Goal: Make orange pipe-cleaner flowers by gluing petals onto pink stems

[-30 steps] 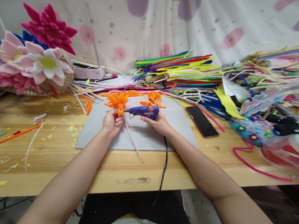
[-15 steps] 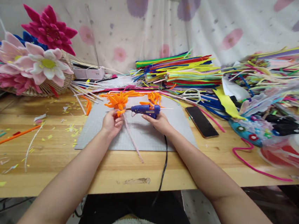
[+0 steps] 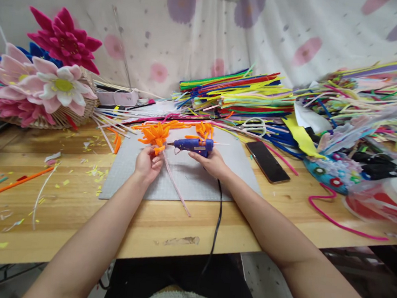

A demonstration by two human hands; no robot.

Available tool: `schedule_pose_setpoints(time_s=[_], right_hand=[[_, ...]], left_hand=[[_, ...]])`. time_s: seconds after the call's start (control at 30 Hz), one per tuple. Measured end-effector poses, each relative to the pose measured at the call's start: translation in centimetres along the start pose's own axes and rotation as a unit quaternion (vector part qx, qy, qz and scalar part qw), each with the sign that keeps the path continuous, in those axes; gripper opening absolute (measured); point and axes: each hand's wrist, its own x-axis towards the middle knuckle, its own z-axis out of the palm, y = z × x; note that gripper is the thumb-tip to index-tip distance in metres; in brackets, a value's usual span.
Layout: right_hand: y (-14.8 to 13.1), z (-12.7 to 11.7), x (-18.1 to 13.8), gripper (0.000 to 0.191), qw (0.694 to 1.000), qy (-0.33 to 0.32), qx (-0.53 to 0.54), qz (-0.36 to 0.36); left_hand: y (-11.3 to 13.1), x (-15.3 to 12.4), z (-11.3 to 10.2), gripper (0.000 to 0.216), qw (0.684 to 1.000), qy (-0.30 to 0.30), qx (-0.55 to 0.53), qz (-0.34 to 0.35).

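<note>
My left hand [image 3: 148, 164] is closed round the lower part of an orange pipe-cleaner flower [image 3: 156, 133]. A pale pink stem [image 3: 176, 184] slants down from beside that hand toward the mat's front edge. In my right hand [image 3: 213, 160] is a blue hot glue gun [image 3: 193, 145], its nozzle pointing left, close to the flower; whether it touches cannot be told. The gun's black cord [image 3: 217, 216] hangs over the table edge. Behind the gun, more orange pipe-cleaner petals [image 3: 204, 130] lie on the grey mat [image 3: 125, 179].
A black phone [image 3: 267, 161] lies right of the mat. Bundled pipe cleaners [image 3: 239, 94] and white-handled scissors [image 3: 253, 126] are at the back. Felt-like flowers in a basket [image 3: 72, 113] stand left, above yellow scraps [image 3: 96, 169]. A plastic tub [image 3: 383, 199] sits at the right.
Almost nothing differs. The glue gun's nozzle sits very slightly further left, and both hands keep their hold.
</note>
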Motion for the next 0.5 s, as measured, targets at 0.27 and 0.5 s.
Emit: schedule_pose_setpoints(time_s=[0.27,0.5], right_hand=[[-0.04,0.17,-0.3,0.039,0.999,-0.019,-0.025,-0.015],[0.01,0.07,-0.16,0.044,1.0,-0.016,-0.011,-0.001]], left_hand=[[-0.01,0.0,0.06,0.015,1.0,0.003,-0.007,-0.009],[0.01,0.04,-0.02,0.016,1.0,-0.004,-0.005,-0.007]])
